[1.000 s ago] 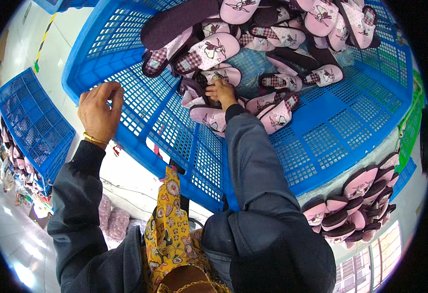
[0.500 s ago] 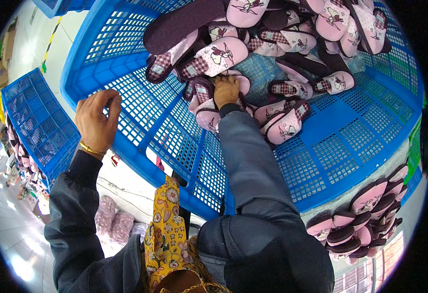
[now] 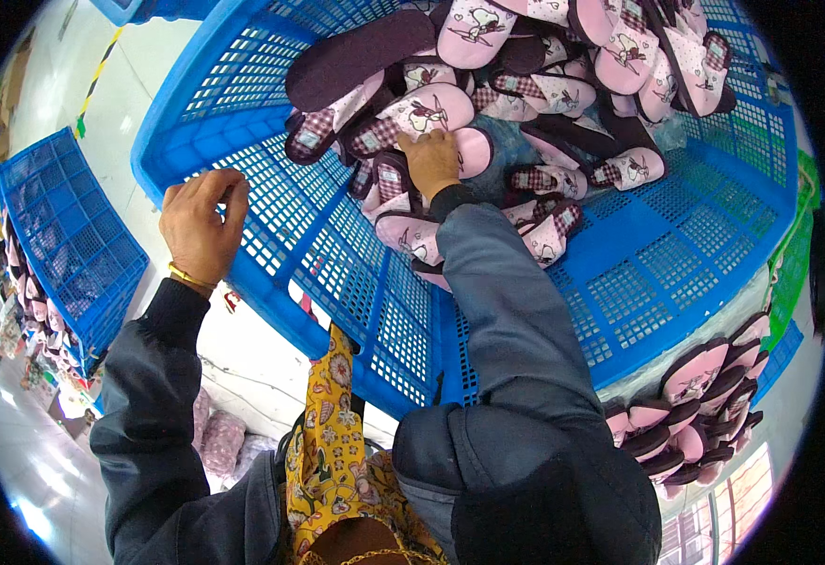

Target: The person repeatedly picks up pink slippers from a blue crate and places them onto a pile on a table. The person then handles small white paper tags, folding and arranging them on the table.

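Note:
My right hand (image 3: pixel 433 165) reaches into a large blue plastic basket (image 3: pixel 351 325), its fingers bent over the heel end of a pink slipper (image 3: pixel 475 153). The fingertips touch the slippers there and are partly hidden. Just above them lies another pink slipper (image 3: pixel 431 108) with a cartoon print and a checked insole. Below and left of the hand, a pink slipper (image 3: pixel 408 234) leans on the basket's mesh wall. My left hand (image 3: pixel 203 226) hovers near the basket's left rim, fingers curled and thumb against them, with nothing visible in it.
More slippers (image 3: pixel 620 56) fill the far side of the basket, one with its dark sole (image 3: pixel 361 61) up. A second blue basket (image 3: pixel 69 231) stands at left beside slippers. Stacked slippers (image 3: pixel 690 414) are at lower right. Bagged bundles (image 3: pixel 224 443) lie below on the floor.
The view has shifted a little. My right hand has moved slightly farther into the pile, and more of the slipper's toe shows beside it. My left hand stays curled near the rim.

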Demonstrator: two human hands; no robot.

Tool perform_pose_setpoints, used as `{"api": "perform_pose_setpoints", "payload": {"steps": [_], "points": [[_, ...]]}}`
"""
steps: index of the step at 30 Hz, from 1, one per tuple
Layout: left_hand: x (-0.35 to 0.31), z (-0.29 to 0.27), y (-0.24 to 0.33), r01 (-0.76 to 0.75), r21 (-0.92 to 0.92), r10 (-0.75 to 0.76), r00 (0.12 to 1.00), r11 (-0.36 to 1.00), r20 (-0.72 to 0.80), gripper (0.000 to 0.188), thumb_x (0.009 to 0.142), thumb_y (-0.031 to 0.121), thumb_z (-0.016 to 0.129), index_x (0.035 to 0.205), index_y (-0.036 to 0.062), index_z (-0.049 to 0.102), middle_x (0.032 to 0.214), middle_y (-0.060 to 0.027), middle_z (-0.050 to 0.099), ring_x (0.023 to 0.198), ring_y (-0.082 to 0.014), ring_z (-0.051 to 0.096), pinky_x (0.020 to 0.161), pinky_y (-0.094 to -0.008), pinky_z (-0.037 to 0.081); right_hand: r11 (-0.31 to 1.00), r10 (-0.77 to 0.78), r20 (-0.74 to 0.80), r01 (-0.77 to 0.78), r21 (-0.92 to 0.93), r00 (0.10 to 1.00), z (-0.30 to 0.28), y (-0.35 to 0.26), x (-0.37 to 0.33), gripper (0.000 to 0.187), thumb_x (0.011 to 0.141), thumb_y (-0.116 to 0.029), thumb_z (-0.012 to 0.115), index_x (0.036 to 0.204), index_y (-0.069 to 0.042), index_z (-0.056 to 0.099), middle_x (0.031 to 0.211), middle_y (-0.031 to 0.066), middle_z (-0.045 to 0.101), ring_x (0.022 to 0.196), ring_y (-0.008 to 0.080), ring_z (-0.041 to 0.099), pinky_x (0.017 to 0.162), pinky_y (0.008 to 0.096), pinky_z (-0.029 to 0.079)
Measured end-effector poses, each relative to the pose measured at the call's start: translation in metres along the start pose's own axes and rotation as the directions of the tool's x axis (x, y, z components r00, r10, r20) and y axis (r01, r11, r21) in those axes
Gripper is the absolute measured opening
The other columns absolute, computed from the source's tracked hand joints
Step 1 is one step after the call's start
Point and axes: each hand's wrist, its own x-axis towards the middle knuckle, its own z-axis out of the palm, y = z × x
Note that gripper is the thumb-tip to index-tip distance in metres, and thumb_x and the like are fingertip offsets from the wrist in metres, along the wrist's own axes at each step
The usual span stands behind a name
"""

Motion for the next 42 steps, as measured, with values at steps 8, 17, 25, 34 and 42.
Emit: {"api": "perform_pose_setpoints", "payload": {"steps": [8, 17, 25, 34, 42], "points": [[-0.003, 0.003, -0.005, -0.003, 0.022, 0.003, 1.0, 1.0, -0.022, 0.008, 0.082, 0.015, 0.063, 0.088, 0.0111, 0.066, 0.083, -0.0037, 0.067, 0.073, -0.0185, 0.061, 0.075, -0.0333, 0.041, 0.994, 0.093, -0.054, -0.096, -0.053, 0.994, 0.018, 0.008, 0.007, 0.017, 0.082, -0.019, 0.051, 0.093, -0.019, 0.063, 0.086, 0.0063, 0.061, 0.087, 0.0295, 0.059, 0.073, 0.0431, 0.043], [-0.005, 0.007, -0.011, -0.048, 0.032, 0.049, 0.997, 0.998, -0.06, 0.01, 0.084, 0.018, 0.062, 0.089, 0.0111, 0.066, 0.083, -0.004, 0.068, 0.074, -0.0187, 0.062, 0.075, -0.0323, 0.041, 0.972, 0.104, 0.049, -0.112, 0.206, 0.993, -0.008, 0.018, 0.017, 0.015, 0.081, -0.011, 0.051, 0.091, -0.011, 0.062, 0.082, 0.0165, 0.064, 0.079, 0.0339, 0.064, 0.068, 0.0442, 0.051], [-0.005, 0.005, -0.005, -0.022, 0.038, 0.025, 0.997, 0.999, -0.079, 0.009, 0.081, 0.021, 0.062, 0.083, 0.0122, 0.065, 0.079, -0.0045, 0.067, 0.074, -0.0228, 0.062, 0.072, -0.0351, 0.04, 0.935, 0.203, -0.066, -0.174, 0.31, 0.977, -0.059, 0.071, -0.015, 0.019, 0.081, -0.012, 0.054, 0.097, -0.007, 0.061, 0.082, 0.0203, 0.064, 0.074, 0.0382, 0.063, 0.065, 0.0484, 0.049], [-0.003, 0.004, -0.005, -0.019, 0.038, 0.02, 0.999, 0.999, -0.037, 0.008, 0.083, 0.018, 0.062, 0.087, 0.0119, 0.065, 0.081, -0.0024, 0.067, 0.072, -0.0178, 0.062, 0.074, -0.0317, 0.041, 0.987, 0.154, -0.178, -0.159, -0.015, 0.972, 0.029, 0.025, -0.018, 0.015, 0.08, -0.016, 0.052, 0.089, -0.01, 0.062, 0.091, 0.0087, 0.06, 0.093, 0.0281, 0.056, 0.079, 0.0419, 0.043], [-0.006, 0.006, -0.005, -0.012, 0.049, 0.014, 0.998, 0.999, -0.055, 0.007, 0.082, 0.015, 0.063, 0.087, 0.0097, 0.066, 0.083, -0.0043, 0.067, 0.074, -0.0187, 0.062, 0.076, -0.0319, 0.041, 0.818, 0.449, -0.145, -0.341, 0.462, 0.881, 0.037, 0.025, -0.036, 0.023, 0.081, -0.026, 0.061, 0.096, -0.009, 0.06, 0.096, 0.0127, 0.059, 0.093, 0.033, 0.054, 0.08, 0.0435, 0.043]]}}
